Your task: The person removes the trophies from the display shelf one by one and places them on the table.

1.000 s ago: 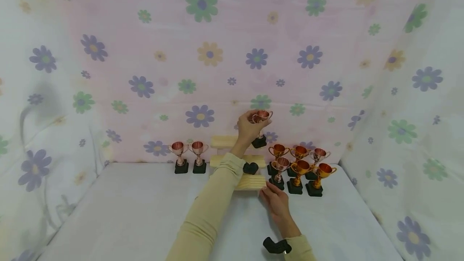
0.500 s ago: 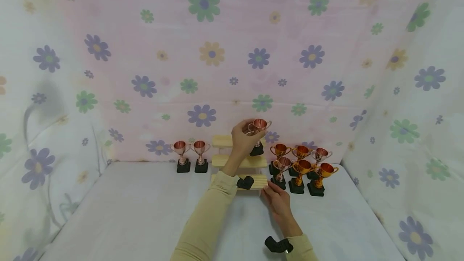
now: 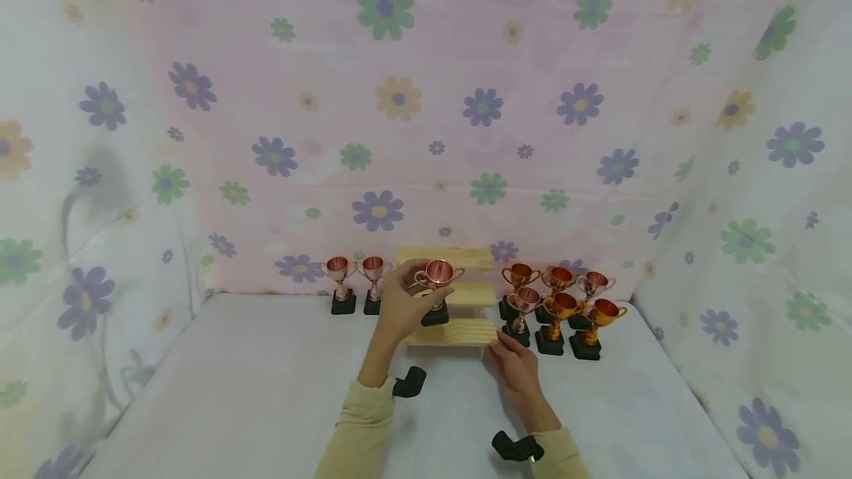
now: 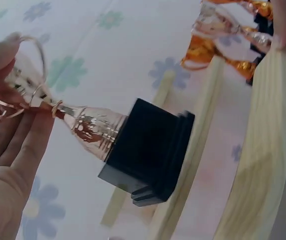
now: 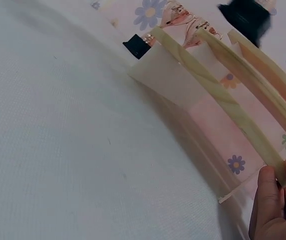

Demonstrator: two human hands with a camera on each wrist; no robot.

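Observation:
My left hand (image 3: 399, 309) grips a rose-gold trophy cup (image 3: 439, 273) by its bowl and handles. The cup is roughly upright in the head view, in front of the left half of a stepped wooden shelf (image 3: 455, 333). Its black base (image 4: 148, 150) looks raised off the boards in the left wrist view; in the head view it overlaps the lowest step. My right hand (image 3: 515, 372) pinches the right end of the lowest board (image 5: 218, 92), thumb on one face and fingers on the other. The left hand hides part of the shelf's left end.
Two rose-gold trophies (image 3: 338, 283) stand left of the shelf, against the floral backdrop (image 3: 399, 154). Several gold and rose-gold trophies (image 3: 559, 309) crowd close on its right, near my right hand. A white cloth (image 3: 266, 390) covers the table.
My left hand has brought the trophy down and to the left, from above the shelf's upper right to before its lower left steps. My right hand keeps its hold on the board.

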